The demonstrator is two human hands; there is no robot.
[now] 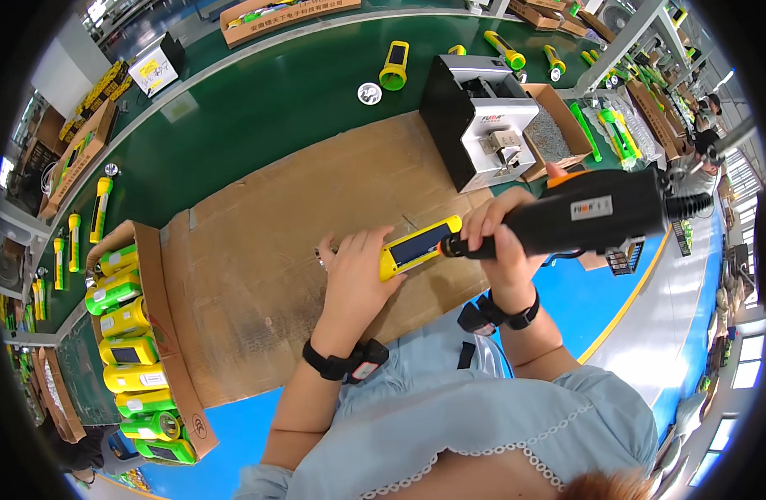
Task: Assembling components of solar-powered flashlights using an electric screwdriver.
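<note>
My left hand (355,277) is closed around one end of a yellow flashlight (418,247) with a dark solar panel on its side, holding it low over the cardboard sheet. In my right hand (508,235) is a black electric screwdriver (595,215), held almost level with its tip pointing left. That tip meets the flashlight near the right part of its panel; whether it sits on a screw I cannot tell. My left palm hides the flashlight's far left end, where a bit of shiny metal shows beside the fingers.
A black-and-silver screw feeder (483,125) stands beyond my hands, beside a carton of small screws (552,125). At left, a cardboard box (162,333) holds several yellow and green flashlights. More flashlights (395,65) lie on the green bench (258,133).
</note>
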